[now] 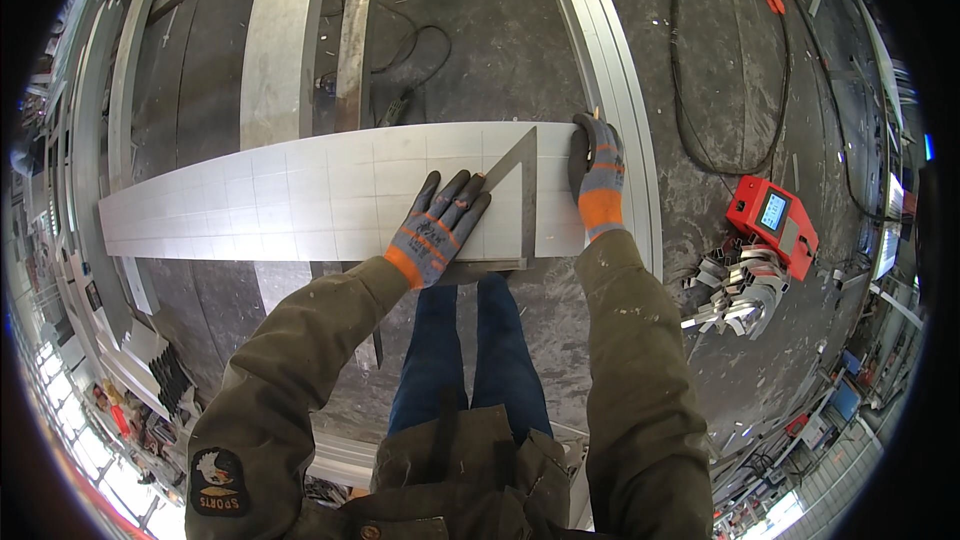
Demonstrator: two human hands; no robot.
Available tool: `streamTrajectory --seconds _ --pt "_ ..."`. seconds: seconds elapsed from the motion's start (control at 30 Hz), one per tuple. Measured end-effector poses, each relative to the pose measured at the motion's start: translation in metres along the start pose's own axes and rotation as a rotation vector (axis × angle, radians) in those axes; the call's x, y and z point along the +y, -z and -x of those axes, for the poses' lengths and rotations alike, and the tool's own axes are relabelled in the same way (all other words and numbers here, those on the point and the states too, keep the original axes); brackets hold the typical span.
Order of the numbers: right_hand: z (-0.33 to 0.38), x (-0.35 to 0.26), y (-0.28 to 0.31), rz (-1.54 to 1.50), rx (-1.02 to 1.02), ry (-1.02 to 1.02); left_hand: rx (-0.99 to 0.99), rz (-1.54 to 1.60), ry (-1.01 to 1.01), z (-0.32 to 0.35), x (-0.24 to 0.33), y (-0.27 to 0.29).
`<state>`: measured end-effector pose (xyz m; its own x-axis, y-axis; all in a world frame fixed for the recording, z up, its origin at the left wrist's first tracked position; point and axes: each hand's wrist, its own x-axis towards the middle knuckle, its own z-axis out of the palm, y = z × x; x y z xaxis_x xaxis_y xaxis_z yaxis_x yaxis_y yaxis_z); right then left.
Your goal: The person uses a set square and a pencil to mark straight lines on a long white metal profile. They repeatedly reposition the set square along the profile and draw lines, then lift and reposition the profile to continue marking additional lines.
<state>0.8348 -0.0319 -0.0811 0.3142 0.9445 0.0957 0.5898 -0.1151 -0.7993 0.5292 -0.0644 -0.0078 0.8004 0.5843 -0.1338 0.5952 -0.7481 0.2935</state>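
— What's lying right of the bench?
— Red box device with a small screen point(772, 224) sitting beside a heap of short metal offcuts point(738, 290); black cable point(700, 130) looping above.
— Further back?
— Long metal bars point(285, 35) leaning across the floor.

- The left hand point(440, 230) wears a grey knit glove with orange cuff and dark fingertips.
- The right hand point(598, 180) wears a matching grey glove with a broad orange band at the wrist.
- The long flat metal sheet point(280, 202) is pale silver-white, ruled with a faint grid of thin lines.
- The triangular steel set square point(512, 210) is dull dark grey.
- The boxy red device point(772, 222) has a pale blue screen.
- The jacket sleeves point(640, 360) are olive green, the trousers point(470, 360) dark blue.
- The concrete floor point(480, 20) is mottled dark grey.
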Motion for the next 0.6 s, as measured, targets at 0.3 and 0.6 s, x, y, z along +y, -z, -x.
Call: streamTrajectory --seconds 0.3,0.6 --pt "0.019 -0.026 0.016 0.048 -0.036 -0.092 0.0 0.067 -0.018 0.006 0.005 0.004" --pt "0.021 -0.034 0.017 -0.046 -0.097 -0.242 0.003 0.087 -0.005 0.01 0.006 0.0"
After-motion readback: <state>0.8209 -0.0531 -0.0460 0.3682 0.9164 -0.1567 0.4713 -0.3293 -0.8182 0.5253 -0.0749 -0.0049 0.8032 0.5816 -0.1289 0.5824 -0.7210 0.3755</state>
